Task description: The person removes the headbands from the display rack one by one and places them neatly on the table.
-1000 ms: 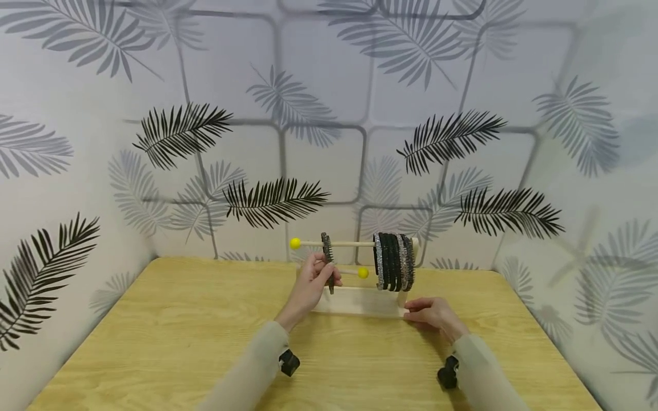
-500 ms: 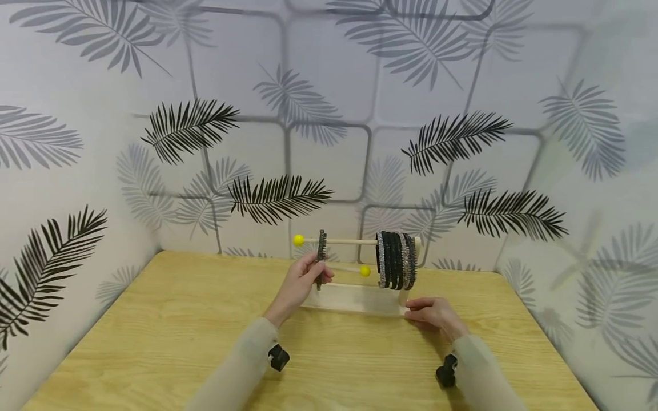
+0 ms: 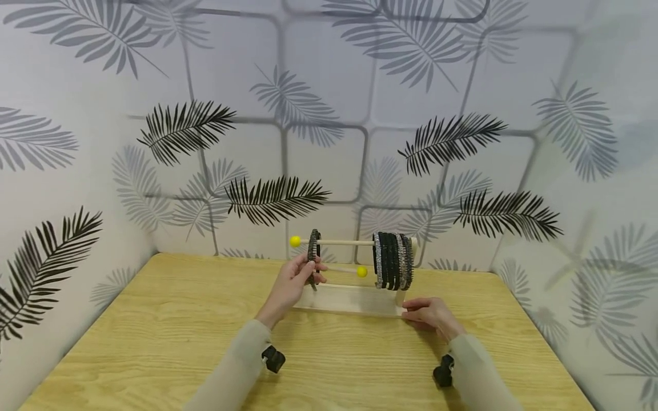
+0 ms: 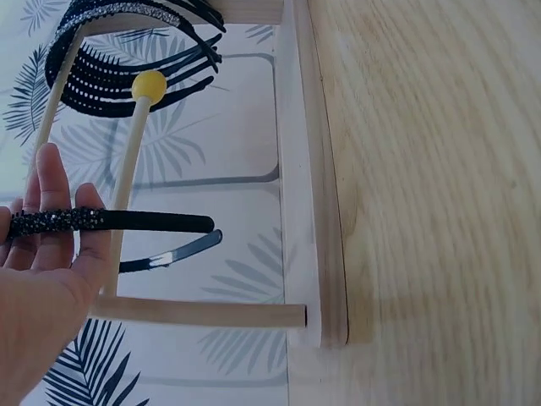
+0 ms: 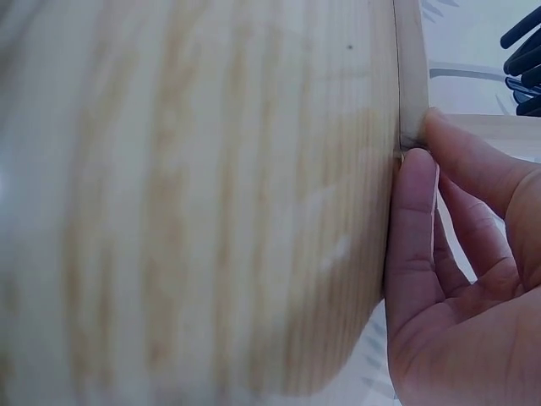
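Note:
A wooden rack (image 3: 349,299) stands on the table, its upper rod (image 3: 346,242) and a lower rod each tipped with a yellow ball. My left hand (image 3: 289,282) pinches a dark beaded headband (image 4: 161,221) near the left end of the rack. That headband's top hangs over the upper rod, close to its yellow ball (image 3: 295,241); its two ends point down in the left wrist view. Several black and glittery headbands (image 3: 393,261) sit packed together at the right end of the upper rod. My right hand (image 3: 433,314) grips the right corner of the rack's base between thumb and fingers.
The lower rod's yellow ball (image 4: 150,87) sticks out between the held headband and the packed group. A wood-grain table (image 3: 169,337) spreads around the rack. Behind it rises a wall (image 3: 329,160) covered with leaf patterns.
My left hand has slid the headband leftward along the upper rod, towards its ball end. My right hand stays at the base corner.

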Available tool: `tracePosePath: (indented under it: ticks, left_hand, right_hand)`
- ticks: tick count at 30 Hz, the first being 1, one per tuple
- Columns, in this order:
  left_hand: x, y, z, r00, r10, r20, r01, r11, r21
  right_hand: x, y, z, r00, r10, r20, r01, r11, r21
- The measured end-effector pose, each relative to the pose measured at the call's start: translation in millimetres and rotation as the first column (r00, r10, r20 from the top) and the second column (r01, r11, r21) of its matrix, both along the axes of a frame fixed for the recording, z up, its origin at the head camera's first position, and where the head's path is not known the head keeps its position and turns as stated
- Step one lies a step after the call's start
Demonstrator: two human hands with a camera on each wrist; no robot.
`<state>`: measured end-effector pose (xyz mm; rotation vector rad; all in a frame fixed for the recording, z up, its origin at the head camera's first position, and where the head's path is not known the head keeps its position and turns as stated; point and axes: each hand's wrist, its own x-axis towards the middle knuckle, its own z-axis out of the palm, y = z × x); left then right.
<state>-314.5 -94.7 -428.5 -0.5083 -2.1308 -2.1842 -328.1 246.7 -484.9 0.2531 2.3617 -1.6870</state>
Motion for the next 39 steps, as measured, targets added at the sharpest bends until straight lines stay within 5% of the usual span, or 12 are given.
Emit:
tracePosePath:
  ticks: [11, 26, 39]
  left_hand:
    - [-2.9, -16, 5.0, 1.000, 0.000, -0.024, 0.001, 0.999, 0.033]
    - [-11.1, -48, 9.1, 0.999, -0.043, -0.024, 0.043, 0.999, -0.034]
    - [-10.3, -60, 6.6, 1.000, -0.004, -0.004, 0.003, 0.996, -0.088]
  right_hand:
    - [-1.5, 0, -2.1, 1.000, -0.015, 0.003, 0.015, 1.000, -0.013]
    - [0.0, 1, -1.2, 1.000, -0.010, -0.002, 0.010, 1.000, -0.017]
    - [-1.3, 1, -1.3, 1.000, -0.001, 0.000, 0.001, 1.000, -0.009]
